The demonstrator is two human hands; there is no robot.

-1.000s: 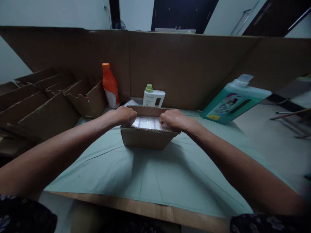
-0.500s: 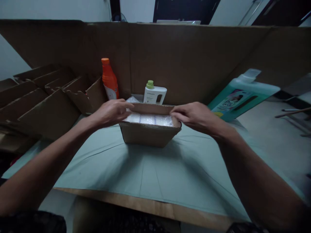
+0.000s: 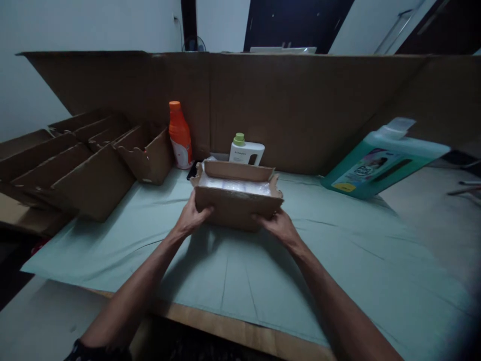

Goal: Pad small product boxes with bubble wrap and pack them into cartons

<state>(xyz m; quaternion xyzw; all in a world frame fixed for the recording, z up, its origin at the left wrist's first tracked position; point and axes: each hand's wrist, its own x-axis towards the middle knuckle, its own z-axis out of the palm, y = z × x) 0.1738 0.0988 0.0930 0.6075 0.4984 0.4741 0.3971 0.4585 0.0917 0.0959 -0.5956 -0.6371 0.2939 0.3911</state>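
Observation:
Between my hands is a small open cardboard box (image 3: 235,203), its top edges standing up. Bubble-wrapped contents (image 3: 240,186) fill it near the rim. My left hand (image 3: 193,216) grips the box's left side, thumb on the near face. On the right side my right hand (image 3: 276,223) grips it the same way; its fingers are partly hidden behind the cardboard. Just behind the box stands a white bottle (image 3: 246,150) with a green cap. I cannot tell whether the box is lifted or rests on the cloth.
Several open cardboard boxes (image 3: 97,175) stand at the left. An orange bottle (image 3: 180,135) is beside them, with a dark object (image 3: 191,171) partly visible near its base. A large teal jug (image 3: 383,163) leans at the right. A tall cardboard panel (image 3: 300,105) backs the green-cloth-covered table (image 3: 233,281).
Both hands have moved from the box's top edges down to its lower sides and now grip it. The box has tilted slightly, and the camera view has shifted.

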